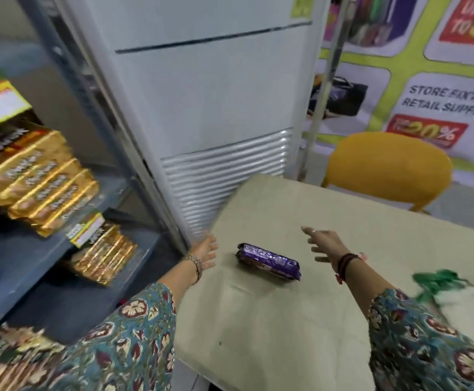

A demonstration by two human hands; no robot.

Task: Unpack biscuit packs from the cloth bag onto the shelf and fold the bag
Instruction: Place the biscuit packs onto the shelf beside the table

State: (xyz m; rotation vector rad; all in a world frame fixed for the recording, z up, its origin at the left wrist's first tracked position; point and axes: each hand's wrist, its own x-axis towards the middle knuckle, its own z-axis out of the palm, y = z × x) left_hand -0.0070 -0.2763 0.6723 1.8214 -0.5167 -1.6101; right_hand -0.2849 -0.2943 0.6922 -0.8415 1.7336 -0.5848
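A purple biscuit pack [269, 261] lies flat on the beige table [286, 320]. My left hand [206, 252] hovers open at the table's left edge, just left of the pack, palm turned toward it. My right hand [324, 245] is open with fingers spread, to the right of the pack and apart from it. The cloth bag [456, 289], white with green handles, lies at the table's right side, partly cut off by the frame. The grey shelf [32, 255] stands on the left with gold biscuit packs [37, 182] on it.
A tall white air-conditioner unit [210, 108] stands behind the table's left corner. A yellow chair [388, 170] sits beyond the table's far edge. More gold packs [104, 256] fill a lower shelf level. A printed banner [441, 80] covers the back right wall.
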